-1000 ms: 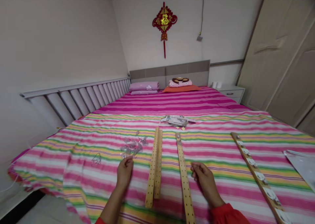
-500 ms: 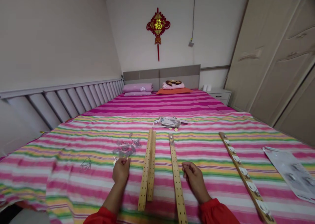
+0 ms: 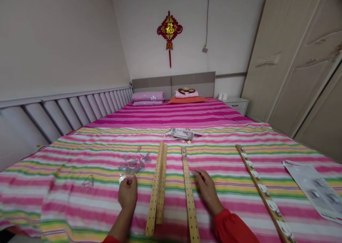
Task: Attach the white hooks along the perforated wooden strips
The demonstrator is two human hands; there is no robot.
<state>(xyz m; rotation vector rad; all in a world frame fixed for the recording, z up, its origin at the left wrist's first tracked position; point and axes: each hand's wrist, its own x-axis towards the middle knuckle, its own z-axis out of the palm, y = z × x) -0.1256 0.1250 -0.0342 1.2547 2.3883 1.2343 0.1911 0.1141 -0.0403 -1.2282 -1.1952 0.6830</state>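
My left hand [image 3: 127, 192] is closed in a pinch at the near edge of a heap of small clear plastic pieces [image 3: 135, 164]. What its fingertips hold, if anything, is too small to make out. My right hand [image 3: 207, 189] has its fingers drawn together just right of a perforated wooden strip [image 3: 190, 196], apart from it. Small metal fittings [image 3: 184, 154] sit on that strip's far end. Between my hands lie two more perforated wooden strips [image 3: 154, 195], side by side.
A wooden strip [image 3: 252, 172] with several white round parts lies to the right. Beyond it rests a clear package [image 3: 312, 186] with metal parts. More packaging [image 3: 183, 133] lies farther back on the striped cloth [image 3: 80, 207]. A thin loop [image 3: 88, 182] is at left.
The view has shifted slightly. My right hand has moved a little up, its fingers nearer the strip's far end. My left hand stays pinched by the plastic pieces.
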